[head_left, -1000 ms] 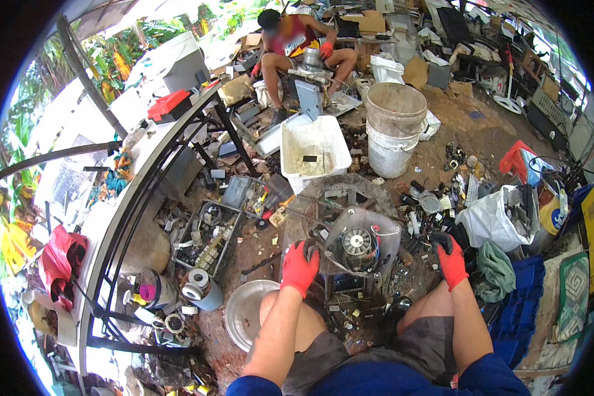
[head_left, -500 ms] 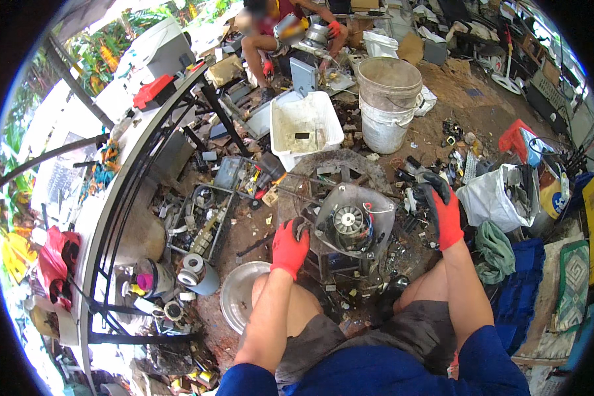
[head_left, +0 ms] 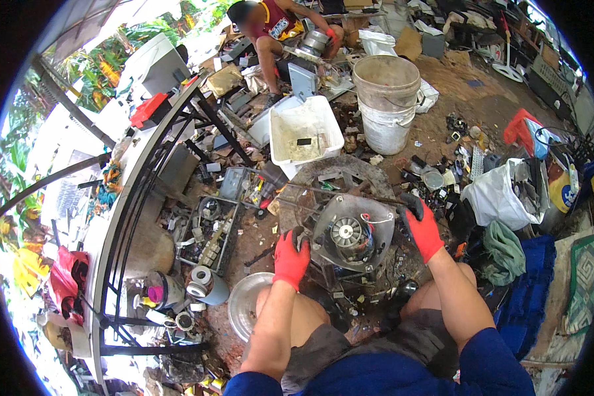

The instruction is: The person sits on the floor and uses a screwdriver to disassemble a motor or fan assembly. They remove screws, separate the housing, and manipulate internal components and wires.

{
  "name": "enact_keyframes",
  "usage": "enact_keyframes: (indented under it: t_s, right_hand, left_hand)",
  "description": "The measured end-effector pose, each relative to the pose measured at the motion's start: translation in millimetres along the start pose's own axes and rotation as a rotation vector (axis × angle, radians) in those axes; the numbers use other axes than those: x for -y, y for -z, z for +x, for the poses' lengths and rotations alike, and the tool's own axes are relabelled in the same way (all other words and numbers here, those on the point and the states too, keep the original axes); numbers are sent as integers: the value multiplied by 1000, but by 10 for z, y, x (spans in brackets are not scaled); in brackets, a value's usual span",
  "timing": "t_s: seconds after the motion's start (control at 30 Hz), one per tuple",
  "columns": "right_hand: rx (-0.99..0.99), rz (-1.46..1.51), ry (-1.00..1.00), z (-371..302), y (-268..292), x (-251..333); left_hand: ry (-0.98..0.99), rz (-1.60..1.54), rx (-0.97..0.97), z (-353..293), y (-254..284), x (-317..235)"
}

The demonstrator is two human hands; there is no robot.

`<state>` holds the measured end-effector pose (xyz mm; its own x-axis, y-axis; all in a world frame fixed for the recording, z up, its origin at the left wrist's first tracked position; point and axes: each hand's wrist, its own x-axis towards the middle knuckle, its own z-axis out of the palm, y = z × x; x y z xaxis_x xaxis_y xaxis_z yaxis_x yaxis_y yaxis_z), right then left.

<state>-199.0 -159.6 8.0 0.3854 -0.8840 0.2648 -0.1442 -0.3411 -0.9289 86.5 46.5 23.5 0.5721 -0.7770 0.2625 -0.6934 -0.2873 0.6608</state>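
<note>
Motor (head_left: 348, 234) in grey housing (head_left: 330, 210) | left hand (head_left: 292, 259) beside | right hand (head_left: 421, 230) near | fingers (head_left: 299, 233) curled, cannot tell if grasping

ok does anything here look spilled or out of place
Yes: loose parts and scraps lie strewn over the dirt floor, as if spilled, though a white tub stands nearby. The motor-like unit between the left hand and right hand looks partly dismantled, its finned top exposed.

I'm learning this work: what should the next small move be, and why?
Perhaps bring the left hand onto the left edge of the motor unit to steady it: that hand is close beside it, while the right hand is by the opposite side.
</note>
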Motion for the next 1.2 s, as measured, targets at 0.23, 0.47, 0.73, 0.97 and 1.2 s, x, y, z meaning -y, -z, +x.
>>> enact_keyframes:
  t_s: [0.23, 0.47, 0.73, 0.97, 1.2]
  right_hand:
    - [7, 0, -1, -67, -27, 110]
    - [-71, -64, -28, -78, -44, -236]
    - [-83, -113, -23, -69, -74, -339]
    - [-42, -150, -79, -85, -63, -240]
    - [45, -110, -150, -64, -50, -273]
  left_hand:
    - [-23, -33, 6, 4, 22, 61]
    - [-39, -45, 8, 16, 19, 39]
    - [-34, -17, 9, 16, 28, 44]
    - [-34, -15, 27, 17, 35, 14]
    - [-35, -37, 25, 8, 15, 74]
